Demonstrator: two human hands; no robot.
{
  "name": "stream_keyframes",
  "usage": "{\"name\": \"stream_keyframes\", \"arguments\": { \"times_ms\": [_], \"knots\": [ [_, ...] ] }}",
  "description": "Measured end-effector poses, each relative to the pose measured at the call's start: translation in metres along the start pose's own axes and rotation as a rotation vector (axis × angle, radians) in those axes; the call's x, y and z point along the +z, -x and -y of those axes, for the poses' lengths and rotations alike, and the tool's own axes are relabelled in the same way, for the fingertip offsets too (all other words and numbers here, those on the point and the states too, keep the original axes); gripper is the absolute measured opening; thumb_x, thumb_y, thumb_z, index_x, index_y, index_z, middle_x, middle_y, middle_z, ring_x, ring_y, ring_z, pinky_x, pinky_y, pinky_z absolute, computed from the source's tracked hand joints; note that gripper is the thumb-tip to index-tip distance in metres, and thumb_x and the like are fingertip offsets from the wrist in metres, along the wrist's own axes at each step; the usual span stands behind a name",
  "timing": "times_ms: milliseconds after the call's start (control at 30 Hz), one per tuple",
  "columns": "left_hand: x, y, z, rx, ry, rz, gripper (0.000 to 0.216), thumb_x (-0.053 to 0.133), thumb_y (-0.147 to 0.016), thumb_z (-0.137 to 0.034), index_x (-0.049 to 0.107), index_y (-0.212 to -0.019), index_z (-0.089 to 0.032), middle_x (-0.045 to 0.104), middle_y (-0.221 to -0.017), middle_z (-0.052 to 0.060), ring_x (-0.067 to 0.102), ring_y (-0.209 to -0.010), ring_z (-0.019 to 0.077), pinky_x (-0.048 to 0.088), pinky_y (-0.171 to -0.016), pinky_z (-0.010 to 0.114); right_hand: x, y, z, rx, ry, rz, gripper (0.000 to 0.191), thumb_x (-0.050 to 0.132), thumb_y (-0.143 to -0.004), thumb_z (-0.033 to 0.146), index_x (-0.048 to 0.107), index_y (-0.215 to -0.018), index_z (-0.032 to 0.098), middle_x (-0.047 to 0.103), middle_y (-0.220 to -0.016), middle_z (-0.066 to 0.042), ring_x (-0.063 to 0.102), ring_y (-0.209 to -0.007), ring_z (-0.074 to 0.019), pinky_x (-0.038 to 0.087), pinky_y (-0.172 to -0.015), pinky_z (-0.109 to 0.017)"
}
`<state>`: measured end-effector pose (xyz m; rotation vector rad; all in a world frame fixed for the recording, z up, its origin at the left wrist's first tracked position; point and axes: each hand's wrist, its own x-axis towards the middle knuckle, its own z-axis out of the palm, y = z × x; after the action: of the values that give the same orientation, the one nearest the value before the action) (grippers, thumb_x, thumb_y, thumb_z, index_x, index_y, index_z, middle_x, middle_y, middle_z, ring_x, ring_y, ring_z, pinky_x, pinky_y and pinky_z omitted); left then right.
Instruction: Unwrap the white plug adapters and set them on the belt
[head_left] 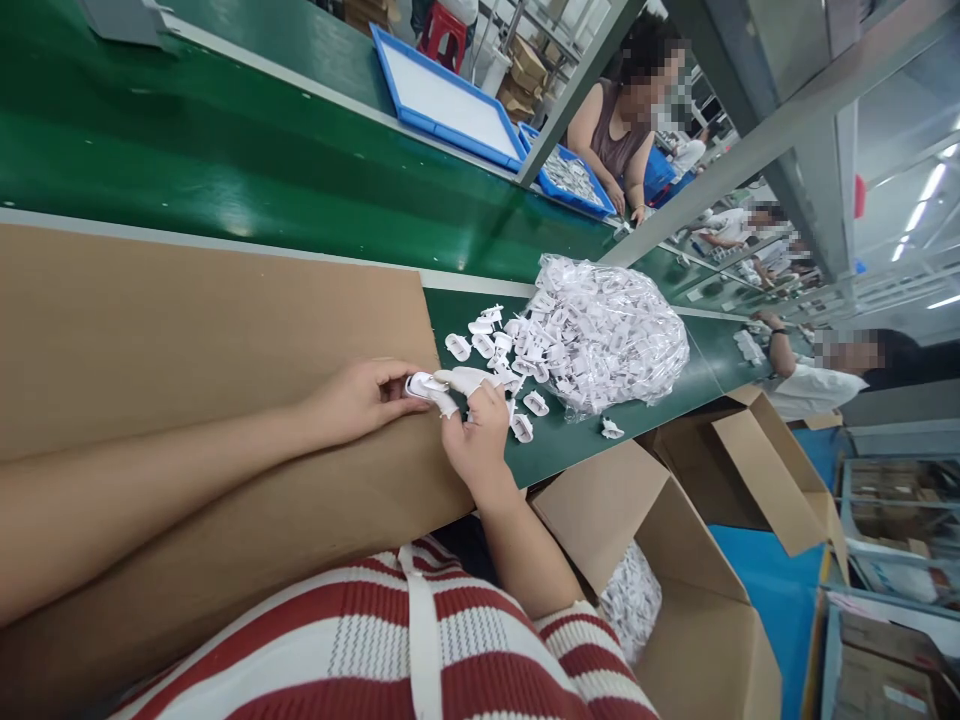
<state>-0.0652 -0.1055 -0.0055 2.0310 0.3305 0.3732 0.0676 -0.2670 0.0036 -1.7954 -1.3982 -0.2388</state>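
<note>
My left hand [367, 398] is closed on one end of a small white plastic part [424, 387], pinching it between thumb and fingers above the cardboard's edge. My right hand [480, 425], with white covers on some fingertips, grips the same part from the other side. Just beyond the right hand, several loose white plastic pieces [523, 428] lie scattered on the green tabletop [570, 450]. They spill from the mouth of a clear plastic bag [611, 335] full of similar pieces. Fine details of the held part are hidden by my fingers.
A flat cardboard sheet [225, 340] covers the table at left. Behind it runs a green conveyor belt [247, 170], with a blue-rimmed tray [450, 105] beyond. Open cardboard boxes [697, 620] stand at lower right, one holding bagged white pieces. Co-workers sit farther along the line.
</note>
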Motion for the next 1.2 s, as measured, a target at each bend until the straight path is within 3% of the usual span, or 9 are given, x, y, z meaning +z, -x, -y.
{"name": "stream_keyframes", "arguments": {
  "times_ms": [233,633,767,900,1033,1200],
  "knots": [
    [0.001,-0.001,0.001,-0.011,-0.015,-0.027,0.065,0.070,-0.090,-0.068,0.073,-0.137,-0.024,0.074,-0.087,0.002,0.060,-0.071,0.0172,0.047,-0.069,0.028,0.004,0.002,-0.007,0.000,0.001,0.022,0.034,0.051,-0.094,0.010,0.073,-0.119,0.020,0.074,-0.102,-0.009,0.066,-0.097,-0.0258,0.052,-0.099,-0.044],
    [-0.001,0.000,-0.002,-0.018,-0.020,-0.015,0.068,0.069,-0.091,-0.067,0.071,-0.141,-0.021,0.073,-0.084,0.003,0.062,-0.071,0.0192,0.050,-0.072,0.030,0.003,0.005,-0.001,0.021,0.129,0.067,0.037,0.054,-0.091,0.007,0.073,-0.119,0.021,0.075,-0.106,-0.009,0.063,-0.108,-0.0286,0.047,-0.098,-0.043],
    [-0.002,0.000,-0.001,0.017,-0.062,-0.006,0.064,0.066,-0.095,-0.066,0.070,-0.143,-0.024,0.078,-0.099,0.005,0.066,-0.078,0.0206,0.054,-0.078,0.032,0.006,0.003,0.000,0.059,0.167,0.068,0.034,0.053,-0.090,0.007,0.074,-0.113,0.021,0.073,-0.098,-0.009,0.061,-0.095,-0.0278,0.047,-0.090,-0.043],
    [-0.005,0.002,0.003,0.081,-0.165,0.016,0.062,0.056,-0.100,-0.067,0.067,-0.146,-0.027,0.076,-0.128,0.009,0.073,-0.107,0.0285,0.056,-0.097,0.038,0.012,0.001,0.002,0.060,0.193,0.058,0.031,0.056,-0.080,0.006,0.074,-0.100,0.021,0.069,-0.088,-0.008,0.058,-0.088,-0.0274,0.048,-0.084,-0.041],
    [-0.013,0.001,0.008,0.071,-0.328,0.036,0.052,0.054,-0.100,-0.066,0.073,-0.133,-0.031,0.077,-0.125,0.010,0.074,-0.111,0.0355,0.057,-0.104,0.049,0.018,-0.003,0.006,0.094,0.231,0.030,0.023,0.061,-0.073,0.007,0.072,-0.085,0.022,0.066,-0.082,-0.006,0.055,-0.081,-0.0251,0.046,-0.078,-0.038],
    [-0.026,-0.008,-0.003,0.127,-0.361,0.045,0.035,0.059,-0.092,-0.068,0.078,-0.104,-0.042,0.079,-0.106,0.006,0.075,-0.101,0.0385,0.063,-0.092,0.055,0.025,-0.012,0.007,0.126,0.179,0.041,0.029,0.065,-0.076,0.005,0.077,-0.097,0.022,0.071,-0.087,-0.004,0.061,-0.084,-0.0244,0.047,-0.081,-0.038]
  ]
}}
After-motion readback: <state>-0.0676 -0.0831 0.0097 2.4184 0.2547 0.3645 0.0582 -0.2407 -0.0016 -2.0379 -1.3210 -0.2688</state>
